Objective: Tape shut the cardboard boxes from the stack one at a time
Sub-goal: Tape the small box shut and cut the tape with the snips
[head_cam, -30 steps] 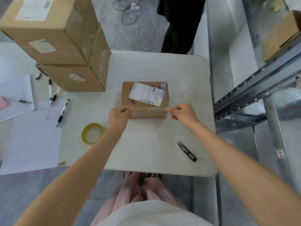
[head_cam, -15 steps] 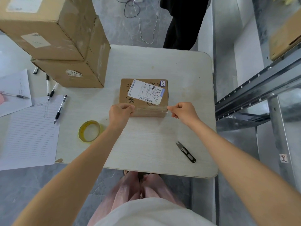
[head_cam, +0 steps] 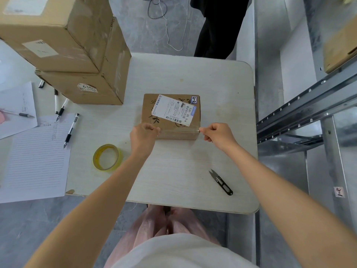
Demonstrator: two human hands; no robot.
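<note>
White tabletop [head_cam: 173, 171] with rounded corners is seen from above, between grey floor and a metal rack [head_cam: 309, 105] at the right. Nearest on it, black snips [head_cam: 221, 183] are laid to the right, and a yellowish tape roll [head_cam: 107, 158] is laid flat to the left, both well apart from the hands. Beyond these, the left hand [head_cam: 144, 135] is curled at the near left corner of the small box [head_cam: 177, 134], and the right hand [head_cam: 219, 135] is curled just beside the near right corner. The ends of a faint glossy tape strip [head_cam: 179, 130], stretched along the box's near top edge, are pinched in them. The small box is placed at mid-table, a white label [head_cam: 173, 110] stuck askew on its top. To the left, a lined sheet [head_cam: 36, 157] and several pens [head_cam: 71, 130] are spread. Farther back at the left, 2 large boxes [head_cam: 81, 55] are stacked. At the far edge, a person in black [head_cam: 218, 26] is stood beside cables [head_cam: 166, 20] on the floor.
</note>
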